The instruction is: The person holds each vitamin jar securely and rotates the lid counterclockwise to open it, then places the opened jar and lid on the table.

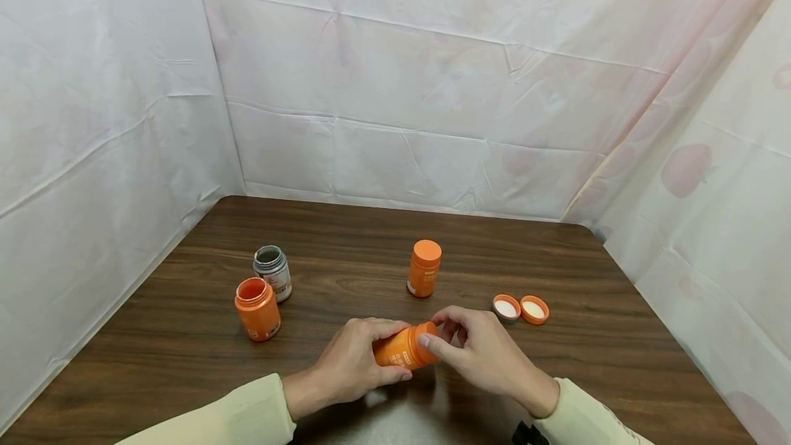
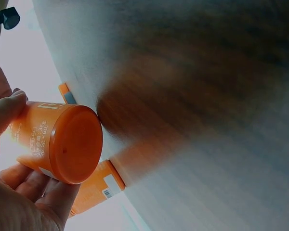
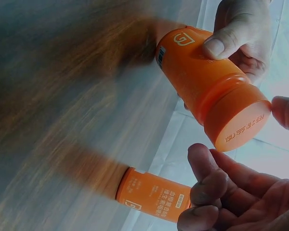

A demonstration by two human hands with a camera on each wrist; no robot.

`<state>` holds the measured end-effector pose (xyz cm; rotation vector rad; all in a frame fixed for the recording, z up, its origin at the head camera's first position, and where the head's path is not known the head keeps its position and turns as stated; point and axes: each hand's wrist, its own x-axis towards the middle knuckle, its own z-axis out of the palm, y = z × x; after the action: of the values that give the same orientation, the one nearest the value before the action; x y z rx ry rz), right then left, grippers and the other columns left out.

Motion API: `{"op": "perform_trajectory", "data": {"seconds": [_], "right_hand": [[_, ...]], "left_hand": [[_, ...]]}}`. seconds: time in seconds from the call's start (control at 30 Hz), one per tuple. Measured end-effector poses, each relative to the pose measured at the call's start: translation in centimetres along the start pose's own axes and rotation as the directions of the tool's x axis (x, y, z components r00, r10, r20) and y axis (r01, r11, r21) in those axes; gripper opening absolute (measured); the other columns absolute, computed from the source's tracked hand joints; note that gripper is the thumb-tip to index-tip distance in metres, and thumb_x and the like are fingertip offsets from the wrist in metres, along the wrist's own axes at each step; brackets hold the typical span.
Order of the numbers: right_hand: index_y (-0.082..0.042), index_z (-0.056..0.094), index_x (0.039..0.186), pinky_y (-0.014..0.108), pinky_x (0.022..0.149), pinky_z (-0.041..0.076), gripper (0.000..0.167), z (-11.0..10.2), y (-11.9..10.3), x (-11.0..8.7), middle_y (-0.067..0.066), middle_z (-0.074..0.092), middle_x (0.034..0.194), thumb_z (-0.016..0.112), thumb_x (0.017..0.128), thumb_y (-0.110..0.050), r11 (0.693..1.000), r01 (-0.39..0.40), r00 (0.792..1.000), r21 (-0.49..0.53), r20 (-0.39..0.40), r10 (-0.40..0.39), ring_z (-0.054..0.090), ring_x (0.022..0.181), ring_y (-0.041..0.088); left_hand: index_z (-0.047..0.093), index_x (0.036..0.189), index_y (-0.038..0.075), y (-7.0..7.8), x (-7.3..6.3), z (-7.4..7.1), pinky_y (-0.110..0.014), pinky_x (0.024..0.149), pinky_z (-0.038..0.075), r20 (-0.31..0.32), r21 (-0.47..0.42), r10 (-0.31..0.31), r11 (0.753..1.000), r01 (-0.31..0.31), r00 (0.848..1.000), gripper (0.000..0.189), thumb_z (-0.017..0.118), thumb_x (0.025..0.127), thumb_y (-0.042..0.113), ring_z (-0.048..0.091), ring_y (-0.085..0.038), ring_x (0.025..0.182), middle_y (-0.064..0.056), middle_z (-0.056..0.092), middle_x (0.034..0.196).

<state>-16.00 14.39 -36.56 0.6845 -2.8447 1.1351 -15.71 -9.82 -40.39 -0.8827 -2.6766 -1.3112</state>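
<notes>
An orange pill bottle [image 1: 397,350] with its screw cap [image 3: 242,120] on is tilted toward the right, close over the table. My left hand [image 1: 349,362] grips its body from the left, thumb on one side and fingers round the other. At the cap end is my right hand [image 1: 488,352]; its thumb touches the cap's rim and its bent fingers lie close by the opposite edge. The bottle's smooth base [image 2: 77,144] faces the left wrist camera. Just beyond my hands stands a second orange bottle [image 1: 424,270], capped and upright.
To the left, an uncapped orange bottle [image 1: 257,311] stands upright before an uncapped grey bottle [image 1: 274,270]. At right, a grey cap [image 1: 507,309] and an orange cap [image 1: 534,310] lie upturned side by side on the dark wooden table [image 1: 346,225]. White curtains [image 1: 395,101] enclose the table.
</notes>
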Motion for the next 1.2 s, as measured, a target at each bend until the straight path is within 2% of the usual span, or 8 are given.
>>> {"op": "perform_trajectory", "data": {"seconds": [0.17, 0.33, 0.57, 0.8, 0.97, 1.2], "right_hand": [[-0.015, 0.073, 0.102, 0.024, 0.057, 0.046, 0.036, 0.07, -0.04, 0.12, -0.013, 0.062, 0.075, 0.074, 0.092, -0.050, 1.000, 0.005, 1.000, 0.002, 0.016, -0.005, 0.055, 0.064, 0.007], [-0.018, 0.073, 0.098, 0.024, 0.057, 0.047, 0.032, 0.00, -0.07, 0.21, -0.013, 0.062, 0.075, 0.075, 0.091, -0.049, 1.000, 0.016, 0.999, 0.001, 0.035, -0.016, 0.055, 0.064, 0.007], [-0.025, 0.072, 0.103, 0.023, 0.054, 0.043, 0.030, -0.38, -0.23, 0.18, -0.014, 0.064, 0.080, 0.079, 0.088, -0.050, 0.998, 0.063, 0.997, 0.001, 0.050, -0.063, 0.052, 0.061, 0.007], [-0.028, 0.071, 0.109, 0.021, 0.051, 0.038, 0.031, -0.67, -0.30, 0.03, -0.012, 0.066, 0.085, 0.085, 0.084, -0.041, 0.993, 0.116, 0.991, 0.017, 0.058, -0.117, 0.046, 0.058, 0.004], [-0.030, 0.071, 0.112, 0.021, 0.053, 0.039, 0.038, -0.69, -0.31, -0.08, -0.015, 0.066, 0.088, 0.090, 0.079, -0.030, 0.990, 0.138, 0.990, 0.006, 0.042, -0.138, 0.048, 0.062, 0.006], [-0.029, 0.070, 0.111, 0.021, 0.054, 0.040, 0.044, -0.65, -0.13, -0.17, -0.013, 0.065, 0.089, 0.093, 0.074, -0.021, 0.977, 0.211, 0.977, -0.017, -0.005, -0.211, 0.052, 0.064, 0.013]], "left_hand": [[0.073, 0.126, 0.022, -0.01, -0.01, 0.00, -0.026, 0.081, 0.053, 0.002, 0.002, 0.004, 1.000, -0.004, 1.000, 0.052, 0.093, 0.077, 0.026, 0.063, -0.003, 0.095, 0.009, 0.072, 0.115], [0.073, 0.126, 0.022, -0.03, -0.04, 0.00, -0.026, 0.081, 0.053, 0.002, 0.002, 0.009, 1.000, -0.009, 1.000, 0.053, 0.093, 0.077, 0.026, 0.063, -0.003, 0.096, 0.009, 0.072, 0.116], [0.072, 0.126, 0.023, -0.09, -0.08, -0.07, -0.027, 0.082, 0.052, 0.012, -0.009, -0.001, 1.000, 0.001, 1.000, 0.052, 0.092, 0.078, 0.026, 0.063, -0.003, 0.096, 0.009, 0.072, 0.116], [0.073, 0.126, 0.024, -0.09, -0.11, -0.09, -0.026, 0.082, 0.052, 0.009, 0.003, 0.001, 1.000, -0.001, 1.000, 0.053, 0.093, 0.078, 0.027, 0.063, -0.003, 0.097, 0.010, 0.072, 0.116], [0.073, 0.126, 0.024, -0.09, -0.12, -0.11, -0.026, 0.081, 0.052, 0.006, 0.009, -0.001, 1.000, 0.001, 1.000, 0.052, 0.092, 0.078, 0.028, 0.063, -0.003, 0.096, 0.009, 0.072, 0.116], [0.073, 0.125, 0.022, -0.04, -0.15, -0.18, -0.026, 0.080, 0.052, 0.003, 0.000, 0.003, 1.000, -0.003, 1.000, 0.051, 0.092, 0.078, 0.027, 0.063, -0.003, 0.094, 0.008, 0.072, 0.115]]}}
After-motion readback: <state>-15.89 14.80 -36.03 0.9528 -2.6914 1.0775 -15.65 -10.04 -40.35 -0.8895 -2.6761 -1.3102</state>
